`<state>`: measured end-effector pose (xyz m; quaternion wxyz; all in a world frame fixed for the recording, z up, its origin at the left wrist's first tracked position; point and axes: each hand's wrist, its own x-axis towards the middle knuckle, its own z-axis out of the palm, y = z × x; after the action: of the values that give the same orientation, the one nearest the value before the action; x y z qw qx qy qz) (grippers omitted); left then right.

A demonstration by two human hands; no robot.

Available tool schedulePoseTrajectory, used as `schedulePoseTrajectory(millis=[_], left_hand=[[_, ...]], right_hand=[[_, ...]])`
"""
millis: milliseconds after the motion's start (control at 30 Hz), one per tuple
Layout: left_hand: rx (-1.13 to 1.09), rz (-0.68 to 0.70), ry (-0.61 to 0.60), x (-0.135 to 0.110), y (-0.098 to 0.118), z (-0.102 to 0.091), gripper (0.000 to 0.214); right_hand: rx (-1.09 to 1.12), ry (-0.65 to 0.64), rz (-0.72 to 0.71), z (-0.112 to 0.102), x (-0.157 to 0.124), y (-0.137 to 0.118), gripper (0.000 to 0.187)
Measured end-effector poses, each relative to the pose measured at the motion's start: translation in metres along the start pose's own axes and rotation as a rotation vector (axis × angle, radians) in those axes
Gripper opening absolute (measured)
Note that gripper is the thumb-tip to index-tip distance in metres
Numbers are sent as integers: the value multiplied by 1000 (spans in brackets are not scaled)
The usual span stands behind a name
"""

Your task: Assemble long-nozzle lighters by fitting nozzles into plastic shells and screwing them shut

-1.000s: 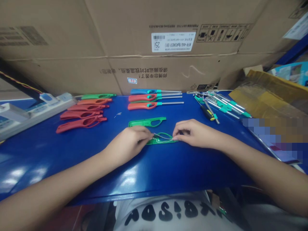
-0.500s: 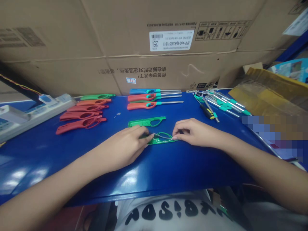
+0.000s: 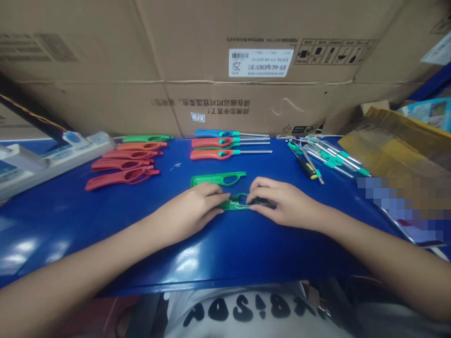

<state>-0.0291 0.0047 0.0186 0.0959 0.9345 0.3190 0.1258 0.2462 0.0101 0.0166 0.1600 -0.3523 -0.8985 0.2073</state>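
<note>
A green lighter shell half (image 3: 237, 207) lies on the blue table between my hands, its open side up. A thin pale wire (image 3: 241, 205) runs along inside it. My left hand (image 3: 193, 206) is closed on the shell's left end, covering that part. At the opposite end, my right hand (image 3: 278, 199) has its fingers curled, with thumb and fingertips closed at the wire beside the trigger loop. Exactly what lies under those fingertips is partly hidden. Just beyond my left hand rests a second green shell half (image 3: 213, 179).
Assembled lighters (image 3: 213, 155) lie at the back middle, and red shell halves (image 3: 123, 177) at left by a white power strip (image 3: 52, 162). Metal lighter tubes (image 3: 333, 159) and a black-yellow screwdriver (image 3: 307, 168) lie at right. A cardboard box (image 3: 197, 89) stands behind.
The wire, held raised between both hands before, now sits lower in the shell. My right fingers have moved in over the shell's right end. The view has shifted slightly.
</note>
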Motion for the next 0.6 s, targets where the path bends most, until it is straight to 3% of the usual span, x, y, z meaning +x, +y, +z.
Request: schedulePoseTrajectory(millis=[200,333,600], left_hand=[[-79,-3,76,1,-4,8,30],[-109,17,98,2,-3,12,30],[-148,37,77,3,1,13,30]], right_hand=[[42,-12,-49,0,0,-2,8],[22,40,13,0,2,-3,12],[7,7,15,2,3,2,6]])
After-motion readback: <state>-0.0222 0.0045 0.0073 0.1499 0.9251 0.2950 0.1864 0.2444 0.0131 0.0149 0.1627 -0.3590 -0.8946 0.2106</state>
